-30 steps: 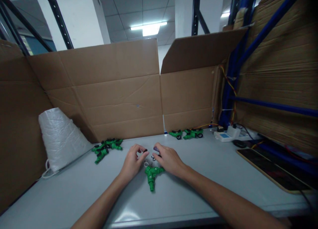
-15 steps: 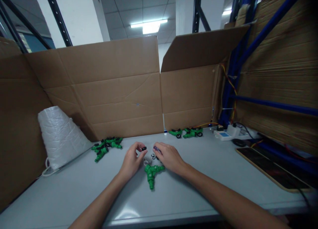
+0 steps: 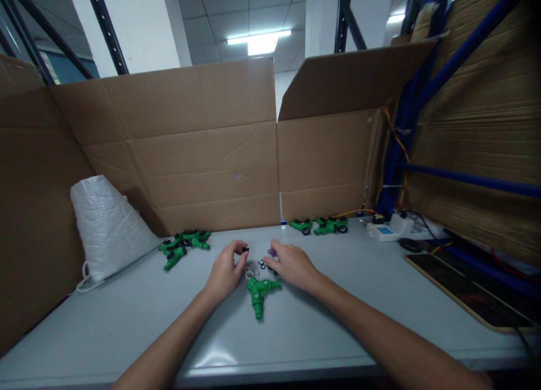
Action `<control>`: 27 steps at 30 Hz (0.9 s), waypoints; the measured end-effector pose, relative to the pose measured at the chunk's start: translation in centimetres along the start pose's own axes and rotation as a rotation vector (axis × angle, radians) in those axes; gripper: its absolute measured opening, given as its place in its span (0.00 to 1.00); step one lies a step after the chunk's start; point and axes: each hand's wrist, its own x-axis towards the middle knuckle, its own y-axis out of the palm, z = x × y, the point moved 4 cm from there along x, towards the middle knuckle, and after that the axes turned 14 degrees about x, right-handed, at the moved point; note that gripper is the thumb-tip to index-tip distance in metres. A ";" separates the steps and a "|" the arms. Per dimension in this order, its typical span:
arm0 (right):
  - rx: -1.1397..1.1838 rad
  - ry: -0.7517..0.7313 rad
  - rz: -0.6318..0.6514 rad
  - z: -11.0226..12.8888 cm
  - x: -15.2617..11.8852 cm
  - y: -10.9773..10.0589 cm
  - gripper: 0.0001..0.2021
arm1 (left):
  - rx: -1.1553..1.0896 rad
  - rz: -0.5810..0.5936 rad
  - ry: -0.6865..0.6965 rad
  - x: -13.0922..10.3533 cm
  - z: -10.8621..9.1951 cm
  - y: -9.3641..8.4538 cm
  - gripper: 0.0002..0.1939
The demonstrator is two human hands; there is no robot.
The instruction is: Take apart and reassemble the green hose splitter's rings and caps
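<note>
Between finger and thumb, my left hand [image 3: 229, 269] pinches a small black part [image 3: 244, 249] a little above the table. My right hand [image 3: 293, 264] is closed in a pinch on a small purplish piece [image 3: 273, 253], too small to name. Just in front of both hands lies a green plastic three-armed fitting [image 3: 259, 297], flat on the table and touched by neither. Small black rings [image 3: 262, 264] rest in the gap between the hands. Pale rings [image 3: 249, 273] sit beside the fitting's upper end, near my left fingers.
Several green and black fittings [image 3: 185, 246] are grouped at the back left, by a white padded bag [image 3: 107, 232]. More green parts with black wheel-like pieces [image 3: 329, 225] stand at the back right. A power strip [image 3: 384, 231] and a dark flat panel [image 3: 465, 288] lie to the right. Cardboard [image 3: 203, 170] walls the table.
My right fingertips have shifted slightly, and the purplish piece now sits upright between them. The left hand still pinches the black part, now turned a little. The view has shifted slightly.
</note>
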 end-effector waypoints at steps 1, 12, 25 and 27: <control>-0.002 0.007 0.013 0.0 0.0 0.0 0.17 | -0.005 -0.002 -0.006 0.0 0.0 -0.1 0.11; -0.068 0.015 0.084 -0.8 -0.1 0.0 0.18 | -0.004 -0.017 -0.020 0.3 0.5 -0.1 0.15; -0.143 -0.021 0.106 -2.6 0.6 -1.4 0.16 | 0.048 -0.016 0.085 0.2 0.0 -0.3 0.08; -0.136 -0.004 0.104 -2.9 0.8 -1.9 0.17 | 0.068 -0.004 0.082 0.2 0.2 -0.3 0.09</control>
